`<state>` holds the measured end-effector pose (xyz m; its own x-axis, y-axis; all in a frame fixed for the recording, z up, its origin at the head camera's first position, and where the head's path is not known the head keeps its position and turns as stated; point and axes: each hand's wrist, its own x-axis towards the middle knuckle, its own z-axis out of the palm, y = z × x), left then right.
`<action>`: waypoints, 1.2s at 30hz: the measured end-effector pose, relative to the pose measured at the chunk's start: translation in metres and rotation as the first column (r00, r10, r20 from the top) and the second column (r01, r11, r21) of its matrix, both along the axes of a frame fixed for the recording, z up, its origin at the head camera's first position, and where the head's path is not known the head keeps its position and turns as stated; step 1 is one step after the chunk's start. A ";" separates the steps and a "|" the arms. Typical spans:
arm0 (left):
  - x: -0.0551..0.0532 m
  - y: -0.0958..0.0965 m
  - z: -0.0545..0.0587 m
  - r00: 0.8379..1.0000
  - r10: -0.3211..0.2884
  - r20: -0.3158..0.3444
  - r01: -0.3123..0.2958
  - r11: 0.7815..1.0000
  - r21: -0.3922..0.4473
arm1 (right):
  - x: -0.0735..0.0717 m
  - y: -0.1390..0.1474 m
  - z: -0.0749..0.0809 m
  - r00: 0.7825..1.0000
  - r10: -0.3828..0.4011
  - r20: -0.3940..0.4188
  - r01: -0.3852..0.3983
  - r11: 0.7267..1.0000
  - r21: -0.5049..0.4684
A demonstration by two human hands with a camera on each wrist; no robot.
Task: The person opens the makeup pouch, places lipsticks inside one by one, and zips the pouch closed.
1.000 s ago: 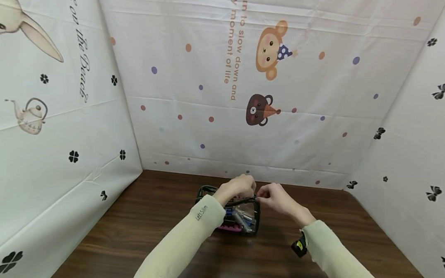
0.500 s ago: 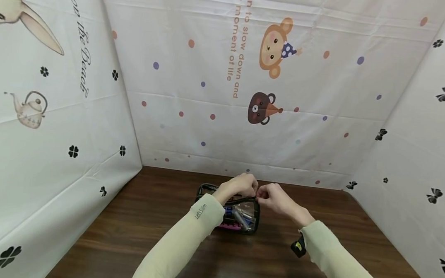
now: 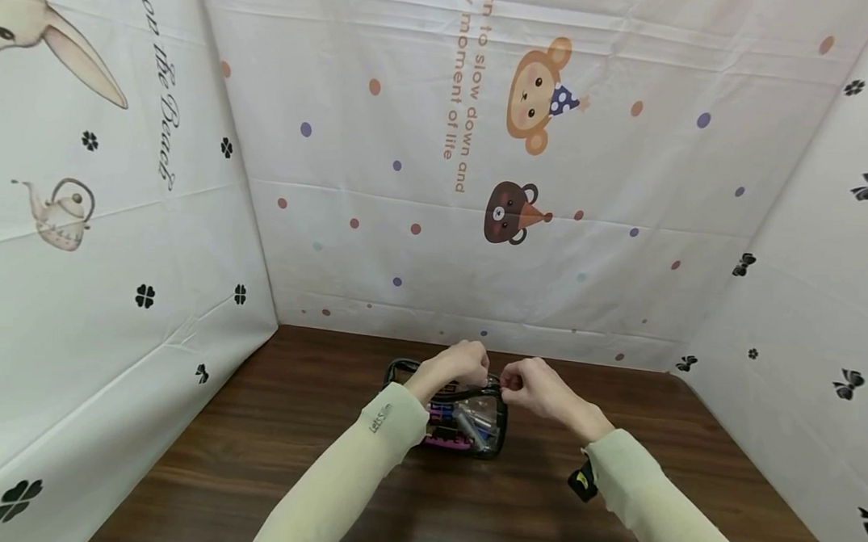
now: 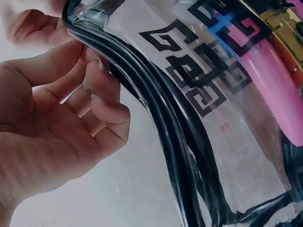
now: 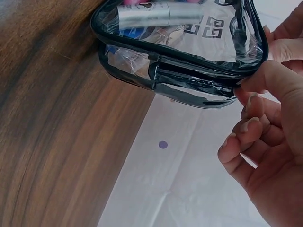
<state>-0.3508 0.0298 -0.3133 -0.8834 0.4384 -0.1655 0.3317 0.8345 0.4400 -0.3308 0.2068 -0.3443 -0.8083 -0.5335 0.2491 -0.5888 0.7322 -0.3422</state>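
On the dark wooden table (image 3: pixel 266 458), the left hand (image 3: pixel 457 364) pinches the black-trimmed top edge of a clear toiletry pouch (image 3: pixel 471 425) standing at the centre. Just right, the right hand (image 3: pixel 538 386) pinches the same edge's end, fingers curled.

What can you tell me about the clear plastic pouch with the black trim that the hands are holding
The clear plastic pouch with black piping stands upright on the dark wooden table, near its far edge. Its see-through walls look like soft vinyl, one printed with a black square-key pattern. Inside show a silver tube, a pink item and something blue. The left hand pinches the black top edge, and the right hand pinches the top at the right end. Whether the top is zipped cannot be told.
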 end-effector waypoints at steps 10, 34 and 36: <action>0.002 -0.007 -0.001 1.000 -0.002 -0.014 0.002 1.000 0.008 | 0.001 -0.001 0.004 1.000 -0.002 -0.004 0.002 1.000 0.026; 0.006 -0.036 -0.002 0.998 0.055 -0.026 -0.055 0.998 0.020 | 0.004 0.006 0.007 0.999 -0.018 -0.040 0.020 0.998 0.051; 0.006 -0.040 -0.001 0.998 0.056 -0.024 -0.056 0.998 0.027 | 0.004 0.008 0.007 0.999 -0.016 -0.041 0.018 0.999 0.050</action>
